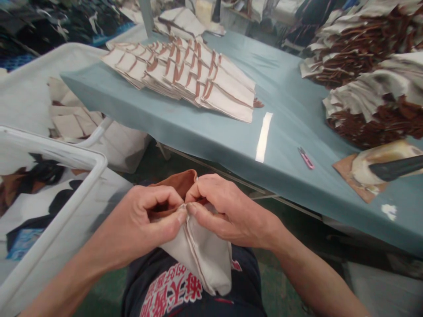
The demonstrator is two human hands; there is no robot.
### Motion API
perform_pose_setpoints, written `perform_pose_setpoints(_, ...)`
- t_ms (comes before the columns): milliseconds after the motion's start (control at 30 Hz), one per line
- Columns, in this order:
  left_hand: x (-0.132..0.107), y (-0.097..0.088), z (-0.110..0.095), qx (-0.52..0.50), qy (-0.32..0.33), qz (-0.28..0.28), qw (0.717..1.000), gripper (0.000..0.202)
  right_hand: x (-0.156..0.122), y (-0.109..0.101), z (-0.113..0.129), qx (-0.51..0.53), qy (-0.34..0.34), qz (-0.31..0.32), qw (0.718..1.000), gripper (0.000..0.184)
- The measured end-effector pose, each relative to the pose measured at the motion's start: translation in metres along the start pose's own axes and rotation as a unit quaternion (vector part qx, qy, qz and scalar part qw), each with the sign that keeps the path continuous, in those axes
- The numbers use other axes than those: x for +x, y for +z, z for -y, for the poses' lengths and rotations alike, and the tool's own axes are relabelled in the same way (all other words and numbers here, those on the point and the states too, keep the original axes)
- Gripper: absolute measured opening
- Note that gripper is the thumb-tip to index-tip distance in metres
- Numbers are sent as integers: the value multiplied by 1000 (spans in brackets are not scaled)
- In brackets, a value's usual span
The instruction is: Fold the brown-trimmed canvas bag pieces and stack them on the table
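Low in the middle of the head view, a cream fabric piece with a brown side [211,251] hangs over my lap, a seam running down its length. My left hand [148,215] pinches its upper edge between thumb and forefinger. Close beside it, my right hand [228,211] grips the same edge, the two thumbs almost touching at the seam. Behind my fingers the brown side [178,182] curves up in a loop. Whatever lies between the fingertips themselves is hidden.
On the blue-covered table [231,145] are layered rows of cream pieces [185,75], a white strip [264,136], pink thread snips [306,158], and a glue-smeared container with a dark handle [373,169]. Brown-and-cream stacks [376,101] stand right. White bins [102,163] flank my left.
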State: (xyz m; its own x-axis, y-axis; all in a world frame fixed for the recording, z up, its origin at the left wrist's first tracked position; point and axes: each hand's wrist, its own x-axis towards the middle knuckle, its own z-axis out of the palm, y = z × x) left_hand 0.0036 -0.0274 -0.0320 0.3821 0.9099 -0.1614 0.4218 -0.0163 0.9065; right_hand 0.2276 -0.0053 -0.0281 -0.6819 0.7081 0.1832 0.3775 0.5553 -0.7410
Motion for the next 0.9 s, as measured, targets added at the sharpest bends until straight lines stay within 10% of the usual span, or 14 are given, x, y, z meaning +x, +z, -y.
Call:
perform_pose_setpoints(200,1,-3,-3,56,44,-9,997,28,-2,9,10,-172,-35,-19,984,30)
perform_pose_setpoints(600,-2,7,2,-35,16,-47,998,31,-3,19,2,34,6,-97,995,16)
perform_pose_setpoints(900,-2,4,-2,49,33,-33,998,32,-5,15,3,-91,-66,-75,991,22)
